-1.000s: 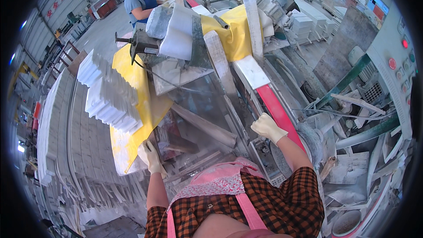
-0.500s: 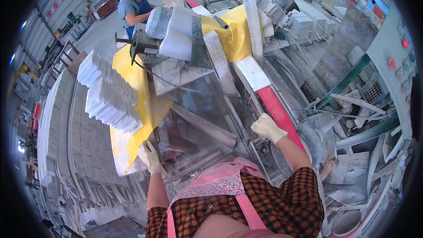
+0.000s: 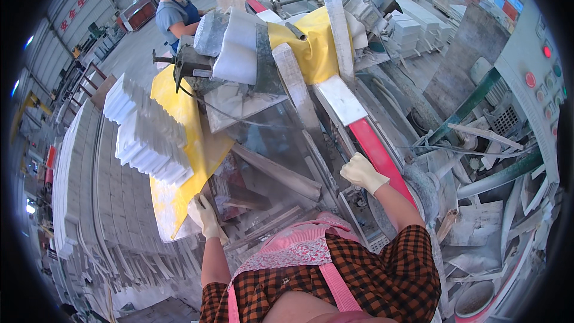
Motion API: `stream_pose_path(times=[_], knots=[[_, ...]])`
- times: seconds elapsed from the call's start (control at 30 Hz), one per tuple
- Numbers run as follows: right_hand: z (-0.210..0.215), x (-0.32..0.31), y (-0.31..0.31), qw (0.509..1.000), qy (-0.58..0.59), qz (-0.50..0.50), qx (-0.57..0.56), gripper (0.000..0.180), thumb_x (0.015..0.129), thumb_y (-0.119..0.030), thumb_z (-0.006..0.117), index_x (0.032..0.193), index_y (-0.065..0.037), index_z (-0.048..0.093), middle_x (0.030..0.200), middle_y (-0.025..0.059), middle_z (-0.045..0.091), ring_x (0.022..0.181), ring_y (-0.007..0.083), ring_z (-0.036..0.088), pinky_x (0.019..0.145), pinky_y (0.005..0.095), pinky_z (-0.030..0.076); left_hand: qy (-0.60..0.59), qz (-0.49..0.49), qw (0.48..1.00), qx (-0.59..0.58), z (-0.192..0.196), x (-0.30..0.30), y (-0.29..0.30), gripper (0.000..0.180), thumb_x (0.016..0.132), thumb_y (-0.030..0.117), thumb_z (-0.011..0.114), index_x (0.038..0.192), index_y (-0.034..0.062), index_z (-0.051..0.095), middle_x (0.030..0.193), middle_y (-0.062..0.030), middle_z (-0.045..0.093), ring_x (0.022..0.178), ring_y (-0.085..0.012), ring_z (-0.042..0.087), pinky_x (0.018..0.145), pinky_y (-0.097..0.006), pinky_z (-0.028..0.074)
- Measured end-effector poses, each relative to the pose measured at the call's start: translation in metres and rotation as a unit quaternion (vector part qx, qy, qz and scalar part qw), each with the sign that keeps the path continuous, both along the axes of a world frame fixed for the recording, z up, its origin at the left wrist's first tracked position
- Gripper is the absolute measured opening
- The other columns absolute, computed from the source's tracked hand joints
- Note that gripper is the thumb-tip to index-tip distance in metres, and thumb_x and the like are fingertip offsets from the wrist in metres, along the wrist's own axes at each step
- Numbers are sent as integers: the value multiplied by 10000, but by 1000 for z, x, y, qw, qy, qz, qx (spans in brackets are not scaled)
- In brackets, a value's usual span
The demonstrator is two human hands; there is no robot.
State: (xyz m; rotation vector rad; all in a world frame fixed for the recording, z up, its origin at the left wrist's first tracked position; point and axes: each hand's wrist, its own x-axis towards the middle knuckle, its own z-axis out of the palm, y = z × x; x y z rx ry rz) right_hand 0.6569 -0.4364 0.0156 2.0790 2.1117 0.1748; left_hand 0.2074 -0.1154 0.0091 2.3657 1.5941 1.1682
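My left hand (image 3: 205, 215), in a cream glove, is at the near corner of a yellow sheet (image 3: 197, 170). Its fingers are curled in against the sheet's edge, and what they may hold is hidden. On that sheet stands a stack of white slabs (image 3: 152, 146). My right hand (image 3: 362, 173), gloved alike, makes a fist just left of a long red strip (image 3: 382, 158); nothing shows clearly inside it. Beyond the strip, a white block (image 3: 341, 100) lies in line with it, between two upright dusty bars (image 3: 297, 87).
A machine part under white cloth (image 3: 237, 54) and a yellow cover (image 3: 317, 36) stand ahead. A control panel (image 3: 538, 78) with buttons rises at right, above broken offcuts (image 3: 475, 224). Long stacked strips (image 3: 84, 167) lie at left. Another person (image 3: 176, 12) stands far left.
The whole view has shifted slightly. Both hands keep their places and curled shape. The other person appears a little further left.
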Motion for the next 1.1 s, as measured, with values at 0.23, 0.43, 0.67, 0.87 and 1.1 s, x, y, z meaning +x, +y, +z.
stream_pose_path(times=[0.23, 0.43, 0.67, 0.87, 1.1], knots=[[-3, 0, 0, 1000, 2, -4, 2, 253, 879, -261, 592, 686, -157, 718, 683, 43, 713, 684, 252, 729, 678, 442, 499, -2, 0, 1000, -2, -2, 0, 2, 207, 987, 173, 622, 954, -6, 722, 904, -215, 715, 879, -402, 667, 824, -501, 492], [-4, 1, 0, 1000, 11, -4, 10, 264, 881, -267, 593, 678, -151, 715, 666, 60, 704, 670, 264, 725, 676, 450, 497, 0, 2, 1000, 23, -4, -1, 3, 201, 974, 162, 640, 928, -13, 728, 863, -226, 709, 821, -398, 674, 783, -498, 506], [-3, 1, 0, 1000, 15, -2, 16, 280, 890, -278, 587, 672, -151, 709, 658, 61, 696, 666, 270, 719, 675, 453, 493, 0, 5, 999, 40, -6, -1, 3, 209, 983, 172, 638, 938, -10, 732, 880, -217, 715, 842, -390, 675, 801, -492, 507], [-3, 1, 0, 1000, 17, 2, 26, 278, 887, -273, 587, 665, -155, 707, 665, 54, 700, 662, 269, 717, 673, 450, 491, 4, 5, 999, 39, -4, 0, 2, 202, 977, 165, 644, 943, -13, 732, 891, -219, 722, 851, -399, 680, 807, -491, 512], [-1, 0, 1, 1000, 18, -7, 13, 271, 883, -270, 589, 675, -154, 717, 676, 59, 710, 676, 267, 723, 675, 451, 492, 4, 7, 1000, 22, -2, 0, 2, 200, 975, 161, 643, 935, -14, 730, 883, -223, 721, 845, -405, 679, 804, -495, 512]])
